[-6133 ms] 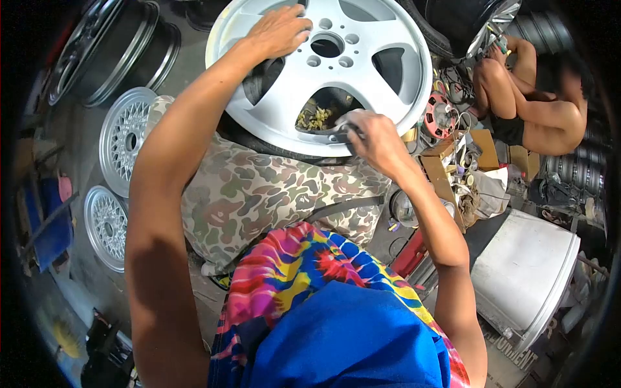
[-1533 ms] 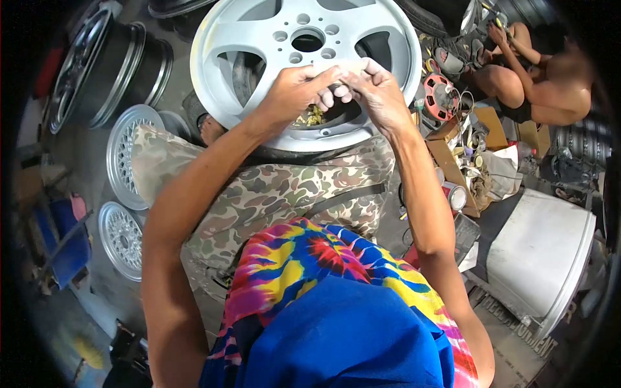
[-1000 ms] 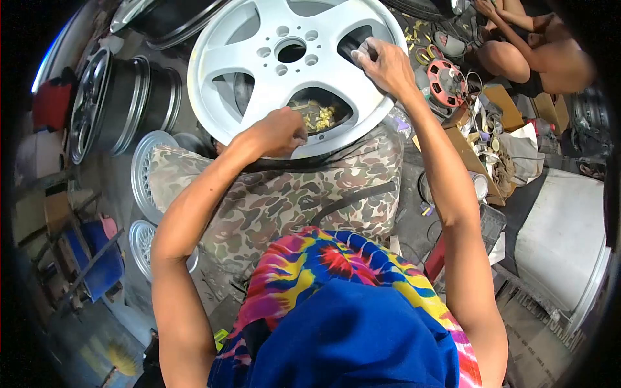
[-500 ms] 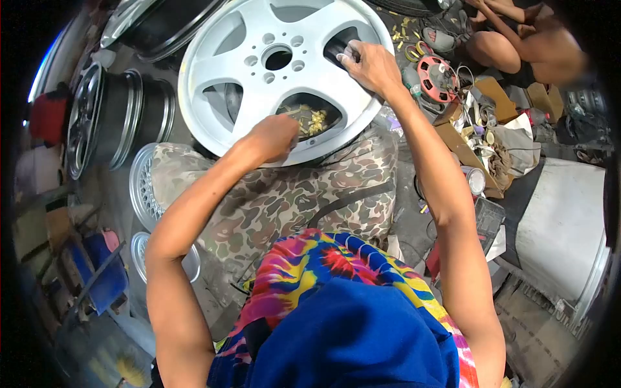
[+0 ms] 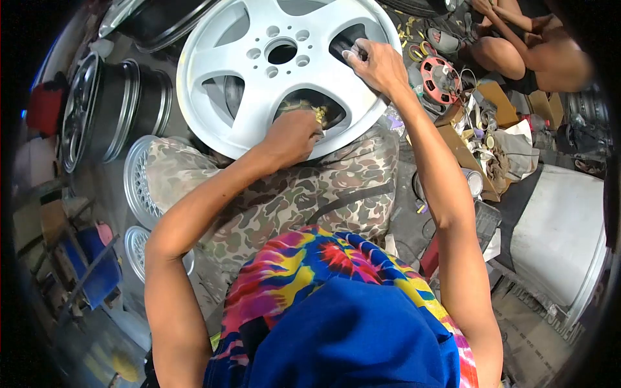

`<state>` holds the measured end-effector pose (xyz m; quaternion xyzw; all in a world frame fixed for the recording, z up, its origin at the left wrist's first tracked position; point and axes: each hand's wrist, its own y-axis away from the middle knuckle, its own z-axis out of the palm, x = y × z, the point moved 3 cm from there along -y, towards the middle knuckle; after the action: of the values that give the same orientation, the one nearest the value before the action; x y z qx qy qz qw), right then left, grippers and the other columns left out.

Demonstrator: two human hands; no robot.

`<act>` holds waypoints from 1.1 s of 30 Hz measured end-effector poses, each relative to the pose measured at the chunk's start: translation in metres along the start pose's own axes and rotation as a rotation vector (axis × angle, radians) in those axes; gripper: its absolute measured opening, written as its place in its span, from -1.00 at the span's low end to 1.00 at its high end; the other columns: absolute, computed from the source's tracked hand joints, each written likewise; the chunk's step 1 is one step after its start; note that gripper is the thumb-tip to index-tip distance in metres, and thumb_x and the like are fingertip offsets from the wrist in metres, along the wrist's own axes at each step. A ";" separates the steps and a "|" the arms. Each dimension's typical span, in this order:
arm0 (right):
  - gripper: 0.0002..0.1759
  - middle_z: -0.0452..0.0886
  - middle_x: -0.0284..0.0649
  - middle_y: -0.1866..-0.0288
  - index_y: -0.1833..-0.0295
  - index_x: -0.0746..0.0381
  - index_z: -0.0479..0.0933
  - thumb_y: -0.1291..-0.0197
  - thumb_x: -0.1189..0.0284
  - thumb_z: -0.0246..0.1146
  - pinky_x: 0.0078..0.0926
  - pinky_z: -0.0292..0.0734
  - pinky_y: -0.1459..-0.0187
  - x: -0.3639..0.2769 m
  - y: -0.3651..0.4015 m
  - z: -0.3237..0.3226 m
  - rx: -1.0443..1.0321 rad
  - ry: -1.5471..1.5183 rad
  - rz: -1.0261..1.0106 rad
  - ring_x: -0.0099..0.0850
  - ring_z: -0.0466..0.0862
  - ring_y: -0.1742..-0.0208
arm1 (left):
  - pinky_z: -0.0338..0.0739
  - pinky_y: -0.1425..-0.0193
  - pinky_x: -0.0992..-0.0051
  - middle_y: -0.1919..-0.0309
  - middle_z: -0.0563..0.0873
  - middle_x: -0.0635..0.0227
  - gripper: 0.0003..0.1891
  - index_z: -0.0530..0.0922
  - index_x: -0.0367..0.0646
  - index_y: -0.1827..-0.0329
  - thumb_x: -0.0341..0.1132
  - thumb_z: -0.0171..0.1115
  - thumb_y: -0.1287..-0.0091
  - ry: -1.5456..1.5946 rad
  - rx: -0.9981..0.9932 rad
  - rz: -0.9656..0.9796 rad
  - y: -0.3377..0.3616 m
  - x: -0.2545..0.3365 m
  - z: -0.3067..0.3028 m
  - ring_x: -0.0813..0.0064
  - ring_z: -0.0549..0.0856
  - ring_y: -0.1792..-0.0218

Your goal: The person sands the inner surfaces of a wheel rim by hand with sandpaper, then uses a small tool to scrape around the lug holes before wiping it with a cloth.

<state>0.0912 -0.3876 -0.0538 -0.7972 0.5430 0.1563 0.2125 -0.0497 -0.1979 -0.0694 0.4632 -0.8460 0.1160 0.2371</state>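
Observation:
A white-coated five-spoke wheel rim [image 5: 252, 110] lies face up at the top of the view, its lower edge against camouflage-clad legs [image 5: 278, 200]. My left hand [image 5: 292, 137] is closed over the lower window of the rim; whatever its fingers hold is hidden. Past it, through that window, yellowish scraps [image 5: 320, 114] show. At the upper right window, my right hand [image 5: 380, 66] has its fingers curled on the rim's edge, with pale dust on the fingertips.
Bare-metal rims [image 5: 116, 110] stand at the left, beside mesh-faced ones [image 5: 139, 174]. A red reel [image 5: 440, 81] and cardboard box [image 5: 462, 152] of scraps lie right. Another person's knee [image 5: 495, 53] is at upper right. A white panel [image 5: 559, 226] lies far right.
My left hand has shifted slightly right and down across the lower window, covering more of the yellowish scraps. The rim appears slightly turned. My right hand keeps its place on the rim.

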 end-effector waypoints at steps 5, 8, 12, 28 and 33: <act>-0.60 0.71 0.05 0.35 0.20 0.21 0.69 -0.23 0.05 0.29 0.02 0.59 0.08 0.003 -0.004 0.003 -0.044 0.041 0.037 0.09 0.71 0.21 | 0.58 -0.03 0.07 0.25 0.74 -0.06 -0.73 0.73 -0.29 0.15 -0.27 0.36 -0.20 0.020 -0.087 -0.178 -0.037 -0.002 0.016 -0.05 0.72 0.15; -0.59 0.72 0.05 0.33 0.18 0.19 0.70 -0.23 0.04 0.29 0.02 0.59 0.08 0.002 0.000 0.001 0.004 0.047 0.011 0.09 0.71 0.19 | 0.59 -0.02 0.07 0.29 0.75 -0.05 -0.73 0.74 -0.27 0.16 -0.26 0.36 -0.19 -0.045 -0.024 -0.097 -0.045 -0.003 0.018 -0.04 0.74 0.17; -0.62 0.72 0.06 0.31 0.15 0.18 0.70 -0.21 0.07 0.29 0.02 0.59 0.07 -0.001 -0.001 0.001 -0.029 0.056 0.031 0.10 0.71 0.18 | 0.61 -0.02 0.07 0.29 0.76 -0.01 -0.79 0.76 -0.20 0.21 -0.28 0.33 -0.20 0.042 -0.377 -0.146 -0.022 -0.005 0.000 -0.04 0.75 0.18; -0.60 0.72 0.08 0.33 0.17 0.18 0.70 -0.23 0.05 0.28 0.02 0.61 0.09 0.001 -0.002 0.002 -0.023 0.034 0.050 0.10 0.72 0.19 | 0.52 -0.17 0.07 0.09 0.68 -0.10 -0.78 0.66 -0.33 0.23 -0.31 0.31 -0.23 0.031 -0.075 -0.197 -0.051 0.002 0.014 -0.08 0.64 -0.01; -0.58 0.70 0.07 0.37 0.19 0.19 0.69 -0.26 0.02 0.27 0.01 0.58 0.13 0.006 -0.002 0.010 -0.013 0.068 0.034 0.11 0.70 0.24 | 0.47 -0.25 0.09 0.01 0.70 -0.01 -0.70 0.71 -0.30 0.11 -0.22 0.33 -0.27 0.066 -0.265 -0.136 -0.031 -0.002 0.002 -0.02 0.61 -0.09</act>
<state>0.0954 -0.3867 -0.0651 -0.7941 0.5623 0.1364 0.1860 -0.0233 -0.2148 -0.0727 0.4800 -0.8124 0.0022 0.3310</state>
